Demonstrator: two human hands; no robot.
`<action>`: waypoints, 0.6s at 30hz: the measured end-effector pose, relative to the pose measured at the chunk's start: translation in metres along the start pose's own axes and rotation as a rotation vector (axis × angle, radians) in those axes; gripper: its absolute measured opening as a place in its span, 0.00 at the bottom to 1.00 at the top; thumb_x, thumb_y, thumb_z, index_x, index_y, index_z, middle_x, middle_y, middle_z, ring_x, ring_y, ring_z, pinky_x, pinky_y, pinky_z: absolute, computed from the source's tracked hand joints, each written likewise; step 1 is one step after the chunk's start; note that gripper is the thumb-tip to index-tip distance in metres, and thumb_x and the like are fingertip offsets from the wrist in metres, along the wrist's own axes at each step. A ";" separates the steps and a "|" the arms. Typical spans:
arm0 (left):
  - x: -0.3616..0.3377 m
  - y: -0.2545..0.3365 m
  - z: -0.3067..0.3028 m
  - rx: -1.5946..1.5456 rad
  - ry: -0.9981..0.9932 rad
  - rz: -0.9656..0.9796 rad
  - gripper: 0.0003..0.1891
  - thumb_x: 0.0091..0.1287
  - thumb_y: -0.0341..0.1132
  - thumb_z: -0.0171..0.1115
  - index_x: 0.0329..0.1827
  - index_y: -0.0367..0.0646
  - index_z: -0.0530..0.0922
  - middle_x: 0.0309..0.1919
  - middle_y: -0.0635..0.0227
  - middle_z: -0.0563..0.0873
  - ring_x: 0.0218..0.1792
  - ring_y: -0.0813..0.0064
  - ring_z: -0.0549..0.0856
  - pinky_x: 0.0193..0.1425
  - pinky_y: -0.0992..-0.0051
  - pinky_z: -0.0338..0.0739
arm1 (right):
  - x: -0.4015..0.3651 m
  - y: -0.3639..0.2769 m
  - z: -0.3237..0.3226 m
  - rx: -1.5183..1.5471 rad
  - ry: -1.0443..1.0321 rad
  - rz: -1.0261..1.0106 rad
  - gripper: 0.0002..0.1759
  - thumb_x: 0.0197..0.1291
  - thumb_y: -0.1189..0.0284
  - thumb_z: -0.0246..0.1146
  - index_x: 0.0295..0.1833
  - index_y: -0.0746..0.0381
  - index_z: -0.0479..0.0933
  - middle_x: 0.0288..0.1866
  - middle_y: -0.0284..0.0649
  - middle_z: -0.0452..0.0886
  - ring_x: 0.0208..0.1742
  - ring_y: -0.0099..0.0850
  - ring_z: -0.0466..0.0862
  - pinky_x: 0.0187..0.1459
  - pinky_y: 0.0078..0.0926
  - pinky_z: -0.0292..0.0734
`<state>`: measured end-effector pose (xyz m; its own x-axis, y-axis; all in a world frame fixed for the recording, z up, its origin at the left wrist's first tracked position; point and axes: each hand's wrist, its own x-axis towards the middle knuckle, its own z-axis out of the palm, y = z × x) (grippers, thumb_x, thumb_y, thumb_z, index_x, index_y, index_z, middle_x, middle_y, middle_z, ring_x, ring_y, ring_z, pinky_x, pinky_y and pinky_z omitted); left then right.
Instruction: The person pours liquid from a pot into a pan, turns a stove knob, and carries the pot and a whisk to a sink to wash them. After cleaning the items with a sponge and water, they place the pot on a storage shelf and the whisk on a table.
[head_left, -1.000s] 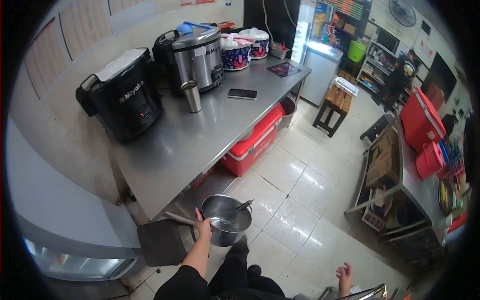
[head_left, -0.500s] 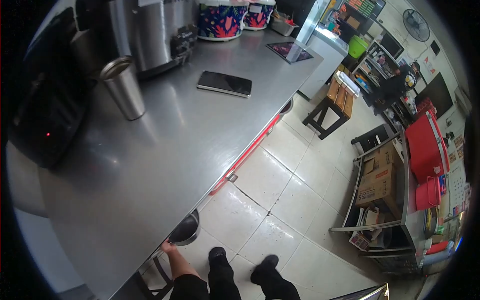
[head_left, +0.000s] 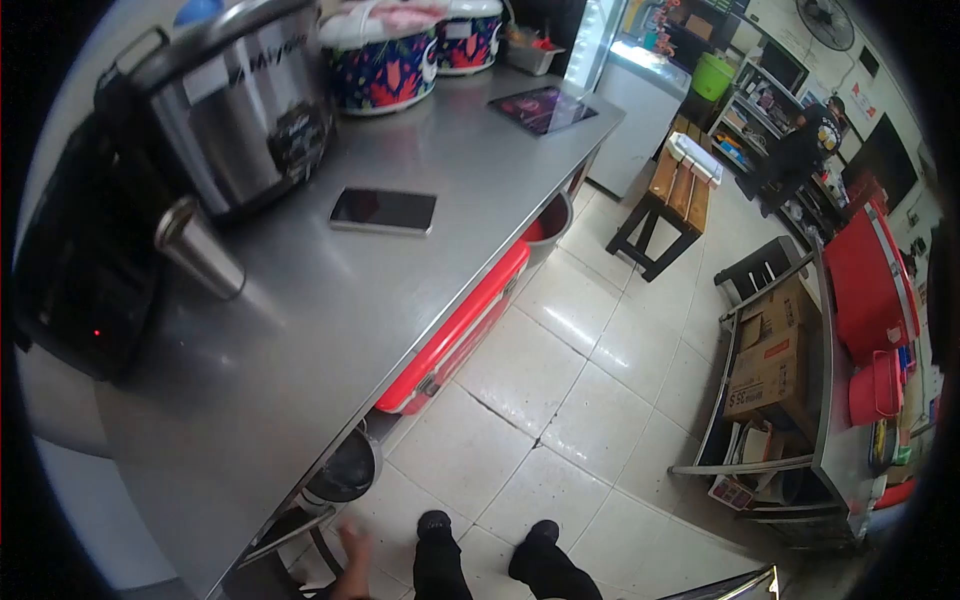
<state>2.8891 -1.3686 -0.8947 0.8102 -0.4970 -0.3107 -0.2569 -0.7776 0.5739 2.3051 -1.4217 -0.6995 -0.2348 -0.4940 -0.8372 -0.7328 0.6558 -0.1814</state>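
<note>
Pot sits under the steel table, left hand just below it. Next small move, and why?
Probably draw the left hand back and clear: the metal pot already rests tucked under the steel table edge, and the blurred hand appears apart from it, holding nothing I can make out.

Black trousers, black shoes low at 6 o'clock. Bare left hand at 7 o'clock, motion-blurred, fingers indistinct.
</note>
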 end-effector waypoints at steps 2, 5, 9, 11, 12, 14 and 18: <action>-0.086 0.023 -0.023 0.239 -0.866 0.169 0.20 0.55 0.38 0.62 0.48 0.38 0.72 0.50 0.52 0.75 0.53 0.55 0.73 0.54 0.58 0.68 | 0.008 -0.020 -0.018 0.032 -0.007 -0.031 0.25 0.56 0.60 0.58 0.58 0.58 0.70 0.48 0.50 0.79 0.46 0.43 0.80 0.45 0.37 0.74; -0.144 0.096 -0.018 0.124 -1.128 0.039 0.20 0.55 0.38 0.61 0.48 0.38 0.72 0.50 0.52 0.76 0.53 0.55 0.73 0.54 0.58 0.68 | 0.029 -0.048 -0.050 0.072 -0.017 -0.111 0.25 0.57 0.60 0.58 0.59 0.58 0.69 0.48 0.50 0.79 0.46 0.42 0.80 0.46 0.37 0.74; -0.148 0.175 -0.012 0.089 -1.001 0.022 0.20 0.56 0.39 0.61 0.48 0.38 0.72 0.49 0.52 0.76 0.53 0.55 0.73 0.54 0.58 0.68 | 0.050 -0.086 -0.095 0.130 -0.041 -0.220 0.26 0.58 0.59 0.57 0.60 0.58 0.68 0.48 0.50 0.78 0.46 0.42 0.80 0.46 0.36 0.75; -0.149 0.207 -0.007 0.060 -0.945 0.029 0.19 0.56 0.39 0.60 0.48 0.38 0.72 0.49 0.52 0.76 0.53 0.56 0.73 0.54 0.58 0.68 | 0.062 -0.100 -0.117 0.154 -0.048 -0.280 0.26 0.58 0.59 0.56 0.60 0.58 0.67 0.49 0.50 0.78 0.46 0.41 0.80 0.46 0.36 0.75; -0.147 0.221 -0.007 0.055 -0.926 0.038 0.19 0.56 0.40 0.60 0.48 0.38 0.72 0.49 0.53 0.76 0.53 0.56 0.73 0.54 0.58 0.68 | 0.067 -0.107 -0.125 0.168 -0.055 -0.307 0.26 0.58 0.59 0.56 0.61 0.58 0.67 0.49 0.50 0.78 0.46 0.41 0.80 0.46 0.36 0.75; -0.149 0.245 -0.008 0.052 -0.909 0.051 0.19 0.57 0.40 0.60 0.48 0.39 0.72 0.49 0.53 0.76 0.53 0.56 0.73 0.53 0.58 0.68 | 0.071 -0.117 -0.139 0.196 -0.071 -0.346 0.26 0.59 0.59 0.55 0.61 0.58 0.66 0.49 0.50 0.78 0.46 0.41 0.80 0.46 0.36 0.75; -0.168 0.274 -0.004 0.059 -0.898 0.067 0.19 0.57 0.41 0.59 0.48 0.39 0.72 0.49 0.53 0.76 0.53 0.56 0.73 0.53 0.59 0.68 | 0.077 -0.129 -0.168 0.240 -0.107 -0.416 0.26 0.60 0.59 0.54 0.62 0.58 0.65 0.49 0.49 0.77 0.46 0.40 0.80 0.47 0.35 0.75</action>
<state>2.6843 -1.4967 -0.6818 0.0826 -0.6361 -0.7672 -0.3352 -0.7427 0.5797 2.2746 -1.6403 -0.6537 0.1227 -0.6887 -0.7146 -0.5797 0.5347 -0.6149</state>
